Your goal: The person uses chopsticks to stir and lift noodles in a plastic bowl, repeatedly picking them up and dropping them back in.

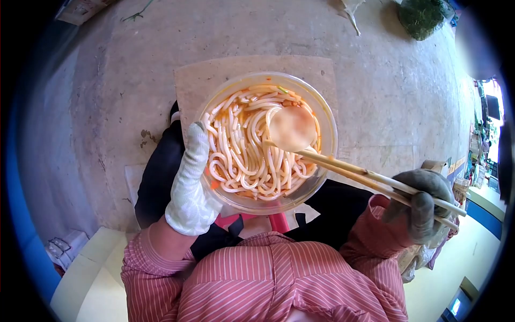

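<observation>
A clear plastic bowl (328, 115) holds thick white noodles (241, 145) in reddish-orange broth. In a white glove, my left hand (190, 180) grips the bowl by its left side, the thumb over the rim. My right hand (426, 198), gloved in grey, is closed around a pair of wooden chopsticks (357, 176) that slant down to the left into the bowl. Their tips reach the noodles near a round blurred patch, which hides what lies beneath it. A few red and green bits show at the bowl's edge.
Below the bowl is a tan board (198, 72) on the concrete floor (129, 80). A dark green bundle (424, 17) lies at the far right. Boxes and assorted goods line the right side. A bit of pink-red seat (279, 222) shows between my dark-trousered legs.
</observation>
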### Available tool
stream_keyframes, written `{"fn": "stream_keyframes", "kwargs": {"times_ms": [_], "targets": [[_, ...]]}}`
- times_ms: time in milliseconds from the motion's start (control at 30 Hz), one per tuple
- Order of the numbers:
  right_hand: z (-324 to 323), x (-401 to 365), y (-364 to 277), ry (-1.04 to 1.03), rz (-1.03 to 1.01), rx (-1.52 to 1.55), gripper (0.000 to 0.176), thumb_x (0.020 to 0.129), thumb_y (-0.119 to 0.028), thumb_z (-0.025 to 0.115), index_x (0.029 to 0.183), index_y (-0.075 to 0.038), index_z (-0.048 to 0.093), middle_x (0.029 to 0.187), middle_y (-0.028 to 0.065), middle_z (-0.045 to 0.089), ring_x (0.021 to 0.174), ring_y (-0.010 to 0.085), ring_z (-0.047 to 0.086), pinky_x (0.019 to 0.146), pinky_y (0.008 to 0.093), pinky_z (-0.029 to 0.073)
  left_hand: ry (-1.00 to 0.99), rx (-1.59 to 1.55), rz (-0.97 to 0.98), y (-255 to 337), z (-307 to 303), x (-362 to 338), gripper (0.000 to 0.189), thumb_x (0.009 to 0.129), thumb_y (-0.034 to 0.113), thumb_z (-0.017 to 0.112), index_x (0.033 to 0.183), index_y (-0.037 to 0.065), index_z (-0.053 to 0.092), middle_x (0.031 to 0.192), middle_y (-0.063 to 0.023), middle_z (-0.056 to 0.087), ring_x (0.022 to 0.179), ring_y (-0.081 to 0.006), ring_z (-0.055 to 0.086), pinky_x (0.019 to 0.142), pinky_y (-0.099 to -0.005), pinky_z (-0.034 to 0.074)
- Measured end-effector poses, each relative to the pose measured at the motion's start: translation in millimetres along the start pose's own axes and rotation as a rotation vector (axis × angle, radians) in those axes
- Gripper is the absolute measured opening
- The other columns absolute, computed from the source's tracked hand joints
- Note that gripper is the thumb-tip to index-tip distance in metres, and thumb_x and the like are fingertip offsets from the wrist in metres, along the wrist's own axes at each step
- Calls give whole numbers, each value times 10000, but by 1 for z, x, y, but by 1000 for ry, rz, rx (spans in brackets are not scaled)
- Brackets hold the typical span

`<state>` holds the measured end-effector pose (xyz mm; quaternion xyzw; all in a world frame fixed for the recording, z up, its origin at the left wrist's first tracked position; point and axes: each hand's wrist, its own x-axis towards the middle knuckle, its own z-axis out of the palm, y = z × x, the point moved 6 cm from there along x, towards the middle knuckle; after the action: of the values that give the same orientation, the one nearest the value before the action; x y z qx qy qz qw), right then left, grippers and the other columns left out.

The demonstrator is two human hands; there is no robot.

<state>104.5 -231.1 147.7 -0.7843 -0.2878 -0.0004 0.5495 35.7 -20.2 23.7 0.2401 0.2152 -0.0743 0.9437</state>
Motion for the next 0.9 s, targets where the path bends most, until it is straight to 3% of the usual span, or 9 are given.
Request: {"fn": "stream_keyframes", "kwargs": {"times_ms": [267, 333, 400, 467, 500, 600, 633, 767, 900], "targets": [[10, -6, 13, 173, 170, -13, 254, 737, -124, 493, 749, 118, 569, 501, 156, 572, 357, 180, 553, 341, 247, 456, -11, -62, 4, 0, 1, -1, 580, 867, 394, 444, 1290, 35, 275, 1250, -110, 403, 1122, -219, 438, 943, -364, 378], [16, -7, 18, -84, 101, 133, 256, 837, -13, 444, 1060, -108, 528, 754, 168, 537, 547, 158, 523, 405, 209, 409, -1, -52, 5, 0, 1, -1, 579, 863, 391, 452, 1285, 33, 282, 1240, -115, 411, 1120, -216, 440, 941, -364, 383], [18, -11, 31, -108, 30, 8, 288, 846, -30, 447, 1122, -101, 482, 741, 146, 532, 541, 153, 503, 445, 224, 415, -1, 1, -9, 1, 3, -2, 616, 849, 443, 437, 1287, 37, 284, 1247, -119, 408, 1130, -226, 431, 943, -369, 379], [21, -7, 28, 19, -321, -343, 271, 849, -64, 462, 1119, -57, 469, 731, 130, 524, 566, 162, 501, 474, 239, 414, -2, 52, -27, 0, 2, -2, 654, 835, 495, 423, 1288, 42, 287, 1254, -123, 404, 1140, -235, 421, 944, -374, 375], [17, -10, 50, -28, 9, -57, 270, 840, -54, 467, 1107, -17, 462, 725, 123, 521, 580, 167, 502, 491, 250, 416, 10, 52, -39, 0, 2, -3, 659, 833, 498, 423, 1289, 43, 284, 1254, -123, 403, 1140, -236, 421, 945, -376, 374], [24, 1, 54, 40, -2, -31, 210, 847, -78, 445, 1009, 53, 466, 709, 108, 506, 551, 141, 479, 464, 219, 393, -8, 7, -43, 1, 4, -4, 631, 842, 463, 436, 1283, 36, 287, 1232, -126, 417, 1111, -236, 448, 923, -379, 400], [23, 1, 69, 58, 518, 537, 198, 861, -124, 410, 862, 67, 463, 637, 68, 469, 489, 92, 423, 419, 176, 338, -35, -39, -37, 2, 6, -4, 600, 853, 424, 447, 1275, 27, 291, 1211, -130, 432, 1083, -234, 475, 901, -380, 427], [27, 4, 72, 161, 563, 584, 235, 878, -151, 375, 747, 34, 438, 532, 9, 382, 374, 38, 284, 352, 152, 228, -40, -35, -50, 2, 4, -4, 614, 849, 439, 445, 1279, 29, 285, 1213, -137, 429, 1084, -240, 474, 904, -382, 423], [20, 2, 79, 228, 567, 626, 299, 872, -158, 370, 770, 91, 498, 383, 73, 447, 290, 105, 379, 297, 191, 266, -59, -39, -65, 2, 6, -5, 622, 852, 447, 431, 1288, 34, 270, 1236, -134, 411, 1110, -237, 451, 922, -376, 405]]}}
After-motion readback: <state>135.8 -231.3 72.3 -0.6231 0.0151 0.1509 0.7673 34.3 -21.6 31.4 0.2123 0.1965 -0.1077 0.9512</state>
